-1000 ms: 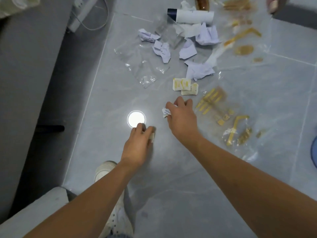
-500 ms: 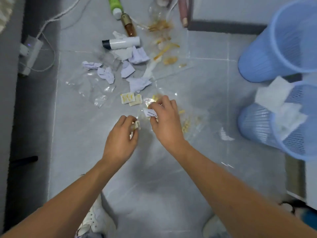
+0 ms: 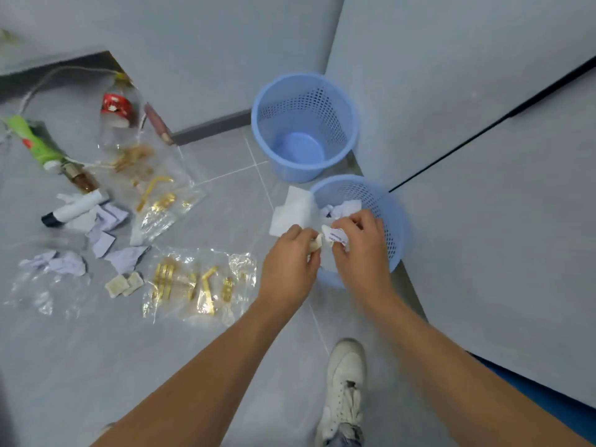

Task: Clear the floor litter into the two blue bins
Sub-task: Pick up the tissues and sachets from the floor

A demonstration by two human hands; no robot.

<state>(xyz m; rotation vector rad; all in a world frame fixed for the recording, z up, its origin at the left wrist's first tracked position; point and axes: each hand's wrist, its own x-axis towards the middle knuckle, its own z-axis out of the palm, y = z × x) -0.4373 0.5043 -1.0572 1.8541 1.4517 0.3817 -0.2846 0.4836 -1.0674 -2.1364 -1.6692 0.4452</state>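
You have one view only: a wide-angle camera worn on your head, facing forward and steeply down at the grey floor [image 3: 225,366]. Both forearms enter from the bottom edge, so the hands sit close to the lens. Straight lines bow toward the frame edges. No second view overlaps it.

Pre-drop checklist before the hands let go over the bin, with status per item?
1. Left hand grips the small beige packet: ok.
2. Right hand grips the crumpled paper scrap: ok.
3. Right hand over the near blue bin: ok.
4. Left hand over the bin opening: not ok, it sits at the rim, partly outside.
5. Room in the near bin: ok, white paper inside, and a white sheet draped over its rim.
6. Far blue bin free: ok, looks empty.
7. Which bin suits which item: cannot tell.
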